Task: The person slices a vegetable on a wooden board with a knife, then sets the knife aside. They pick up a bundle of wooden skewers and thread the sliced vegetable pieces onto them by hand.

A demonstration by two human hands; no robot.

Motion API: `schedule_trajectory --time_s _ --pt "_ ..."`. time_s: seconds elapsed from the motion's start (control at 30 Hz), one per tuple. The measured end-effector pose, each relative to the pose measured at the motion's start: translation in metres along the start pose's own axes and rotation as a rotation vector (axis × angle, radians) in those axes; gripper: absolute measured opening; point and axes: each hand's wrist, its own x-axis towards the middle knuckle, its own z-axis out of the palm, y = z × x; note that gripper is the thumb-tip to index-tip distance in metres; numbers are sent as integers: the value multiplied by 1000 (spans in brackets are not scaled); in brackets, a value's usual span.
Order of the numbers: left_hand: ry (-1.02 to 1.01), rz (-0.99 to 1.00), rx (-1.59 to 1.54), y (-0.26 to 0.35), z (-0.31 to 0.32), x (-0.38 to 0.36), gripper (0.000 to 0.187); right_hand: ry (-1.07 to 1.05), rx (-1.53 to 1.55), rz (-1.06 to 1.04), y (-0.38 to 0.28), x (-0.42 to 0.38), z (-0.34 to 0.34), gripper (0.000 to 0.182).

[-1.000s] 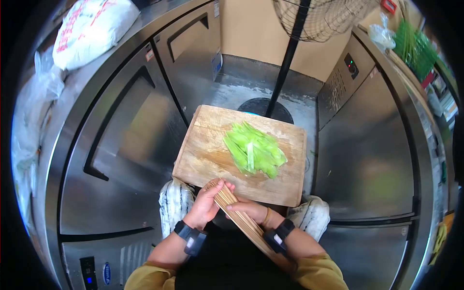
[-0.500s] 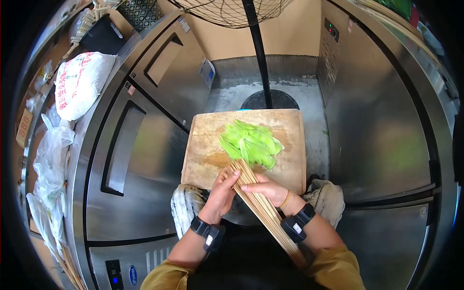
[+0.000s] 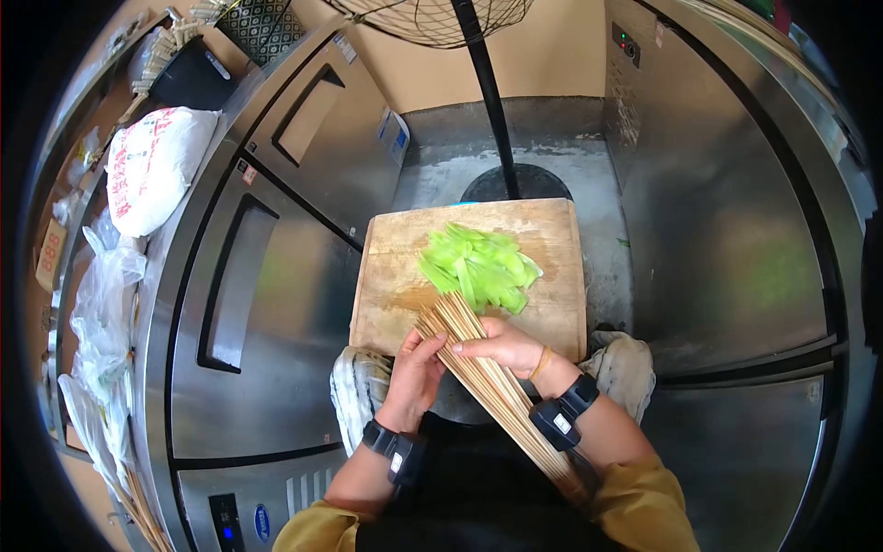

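Note:
A thick bundle of thin wooden skewers (image 3: 492, 391) slants from the near edge of the cutting board down toward my right forearm. Wrapped about its upper left side is my left hand (image 3: 416, 375), thumb lying on the sticks. My right hand (image 3: 510, 350) grips the bundle from the right, with its thumb across the top. Just beyond the upper stick ends, flat green vegetable slices (image 3: 478, 267) lie heaped on the wooden cutting board (image 3: 382, 267). The lower end of the bundle rests close to my right sleeve.
Steel refrigerator cabinets stand on the left (image 3: 285, 368) and right (image 3: 727, 230). A fan on a black pole (image 3: 492, 101) rises behind the board. A white printed sack (image 3: 156, 170), plastic bags (image 3: 106, 304) and a black bucket (image 3: 193, 74) sit along the left counter.
The upper ends of the skewers have fanned slightly wider to the left. Both hands keep their hold on the bundle, and the camera view has shifted a little.

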Motion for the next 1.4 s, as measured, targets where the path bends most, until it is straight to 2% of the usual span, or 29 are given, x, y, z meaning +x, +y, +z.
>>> schedule_trajectory --time_s 0.33,0.57,0.7,0.8,0.9,1.0,1.13,1.17,1.23,1.3,1.4 --pt "18 -80 -26 -4 -1 6 24 15 -76 39 6 4 2 26" --pt "77 -174 -191 -10 -10 12 14 176 -163 -5 -11 -6 -16 21" --pt "-66 -255 -396 -6 5 12 14 116 34 -49 -13 -6 -10 22" --pt "-146 -204 -529 -14 4 13 15 154 5 -45 -18 -7 -9 23" --pt "-245 -186 -501 -15 18 5 20 96 128 -25 -19 -8 -14 19" --pt "-249 -298 -443 -27 23 -1 20 110 121 53 -29 -16 -17 16" --pt "-233 -145 -324 -23 36 1 24 166 64 -63 -29 -14 -10 23" --pt "-105 -100 -269 -20 44 -1 26 164 59 -75 -34 -19 -2 26" --pt "-33 -20 -170 -7 48 5 26 145 -26 -145 -40 -24 12 38" --pt "34 13 -127 12 51 11 26 176 -143 -171 -33 -34 26 43" --pt "13 51 -151 46 46 23 29 260 -190 -163 -18 -45 55 50"
